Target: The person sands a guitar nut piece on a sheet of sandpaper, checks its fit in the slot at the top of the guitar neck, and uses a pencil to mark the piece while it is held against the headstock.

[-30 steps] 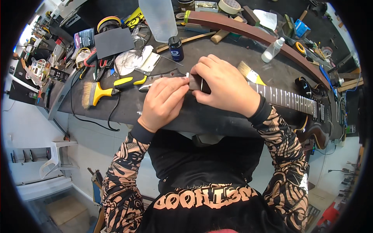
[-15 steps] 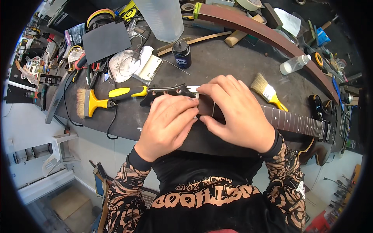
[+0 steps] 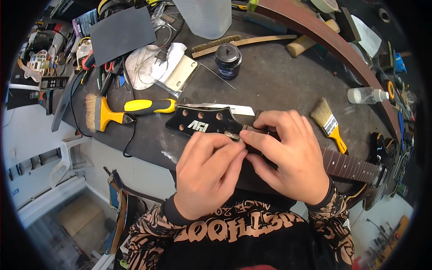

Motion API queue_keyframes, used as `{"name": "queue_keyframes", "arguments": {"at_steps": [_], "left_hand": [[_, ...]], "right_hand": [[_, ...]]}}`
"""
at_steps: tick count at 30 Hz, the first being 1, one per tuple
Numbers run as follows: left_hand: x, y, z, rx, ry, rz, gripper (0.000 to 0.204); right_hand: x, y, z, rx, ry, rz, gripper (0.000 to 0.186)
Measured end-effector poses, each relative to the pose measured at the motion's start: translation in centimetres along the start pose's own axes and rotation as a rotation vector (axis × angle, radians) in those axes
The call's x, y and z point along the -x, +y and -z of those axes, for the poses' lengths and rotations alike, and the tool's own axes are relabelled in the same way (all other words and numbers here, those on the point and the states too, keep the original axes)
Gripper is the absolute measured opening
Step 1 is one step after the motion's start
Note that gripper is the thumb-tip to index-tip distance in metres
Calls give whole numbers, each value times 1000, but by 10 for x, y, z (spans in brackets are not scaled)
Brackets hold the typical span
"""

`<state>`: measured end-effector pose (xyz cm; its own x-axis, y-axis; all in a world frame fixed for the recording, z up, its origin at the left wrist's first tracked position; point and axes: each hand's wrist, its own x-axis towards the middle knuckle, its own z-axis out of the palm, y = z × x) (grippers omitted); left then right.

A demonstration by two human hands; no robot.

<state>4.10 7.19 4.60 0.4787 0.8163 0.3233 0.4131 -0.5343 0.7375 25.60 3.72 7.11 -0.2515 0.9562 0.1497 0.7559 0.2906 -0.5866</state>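
Headstock (image 3: 210, 123) and neck of a guitar (image 3: 355, 168) lie across the desk (image 3: 279, 81) in my head view, the black headstock at the centre and the dotted fretboard running off to the right. My left hand (image 3: 208, 168) is just in front of the headstock, fingers and thumb pinched together on a small shiny piece (image 3: 232, 136) near the neck end; it is too small for me to name. My right hand (image 3: 294, 159) arches over the neck with bent fingers, its fingertips meeting those of the left; I cannot tell whether it grips the piece too or only touches it. Along the headstock's far edge I see a bladed tool (image 3: 150, 106), its yellow and black handle to the left and its blade reaching toward my right hand. One yellow-handled paintbrush (image 3: 109, 115) lies left of that handle, another (image 3: 330, 126) beyond my right hand. Farther back stand a dark jar (image 3: 228, 61) and a translucent container (image 3: 204, 18), with a clear bottle (image 3: 365, 95) on its side to the right
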Motion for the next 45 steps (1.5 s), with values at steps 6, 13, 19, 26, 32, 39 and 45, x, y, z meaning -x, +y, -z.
{"name": "queue_keyframes", "arguments": {"at_steps": [6,13,19,26,32,39,45], "left_hand": [[-6,6,0,-19,21,86,27],[-1,23,3,1,-2,251,22],[-10,23,1,-31,5,229,19],[-15,20,-3,-55,5,208,18],[-17,21,-2,-58,7,215,16],[-16,20,-1,-59,12,203,16],[-15,23,0,-38,-15,250,16]], "right_hand": [[-3,1,0,-45,-12,-26,49],[-2,3,0,16,-29,-89,63],[-3,3,2,22,-42,-89,60],[-2,3,2,24,-45,-86,60],[-3,1,2,28,-48,-82,60],[-3,3,-1,16,-49,-77,59],[-3,1,1,16,-45,-80,58]]}}
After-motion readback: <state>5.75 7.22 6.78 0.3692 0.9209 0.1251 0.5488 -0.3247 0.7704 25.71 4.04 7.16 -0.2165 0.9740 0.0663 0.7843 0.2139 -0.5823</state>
